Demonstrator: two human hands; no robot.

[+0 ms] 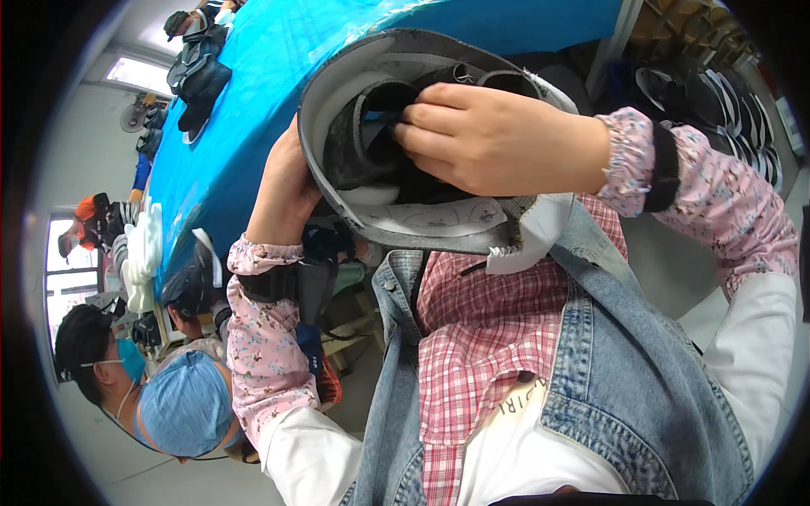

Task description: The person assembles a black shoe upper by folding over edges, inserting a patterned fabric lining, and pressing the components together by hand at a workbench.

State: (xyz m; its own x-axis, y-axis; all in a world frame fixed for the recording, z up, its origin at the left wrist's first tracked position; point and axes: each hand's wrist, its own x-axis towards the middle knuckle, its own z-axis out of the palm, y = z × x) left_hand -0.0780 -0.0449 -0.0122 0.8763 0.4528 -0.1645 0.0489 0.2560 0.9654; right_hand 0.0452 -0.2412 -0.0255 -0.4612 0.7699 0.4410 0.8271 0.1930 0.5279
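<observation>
A dark, round-mouthed shoe upper [434, 221], with a pale lining and a white flap with frayed threads, is held up in front of my chest. My left hand [291, 181] grips its left side, the fingertips hidden behind the rim. Across its open mouth reaches my right hand [498, 139], with curled fingers closed at a black curved inner part [342, 148]. Exactly what the right fingertips pinch is partly hidden.
Beyond the upper lies a blue-covered table [253, 84], with dark shoe pieces [198, 80] at its far left. Dark, pale-edged shoe parts [734, 110] line the right. Another person wearing a blue mask [131, 358] is at lower left, near white pieces [142, 253].
</observation>
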